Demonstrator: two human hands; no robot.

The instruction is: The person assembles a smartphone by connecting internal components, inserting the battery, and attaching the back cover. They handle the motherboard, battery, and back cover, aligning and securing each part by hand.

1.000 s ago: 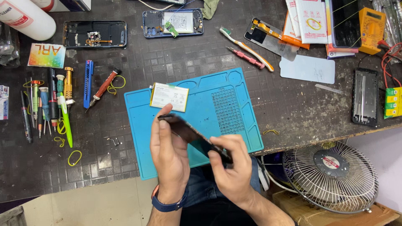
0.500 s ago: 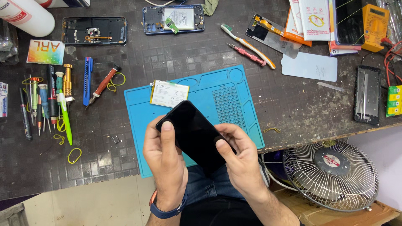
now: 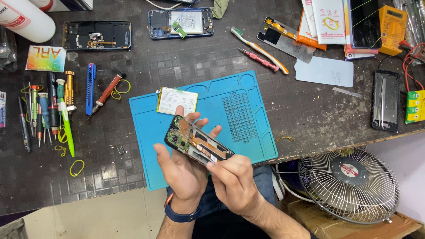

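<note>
An opened phone (image 3: 197,144), its back cover off and boards showing, is held above the blue mat (image 3: 248,128) at the table's (image 3: 310,115) near edge. It is cradled in the left hand (image 3: 181,172), whose grip is wrapped round the phone's underside, fingertips showing past the far edge. The right hand (image 3: 232,181), at 4 o'clock from the phone, has its grip pinched on the lower end. A battery (image 3: 177,100) lies on the mat at 12 o'clock from the phone. Screwdrivers (image 3: 48,110) are laid out at 9 o'clock. The step in hand is judged to be inspection of the internals; a steady hold with the boards kept facing up is called for next.
</note>
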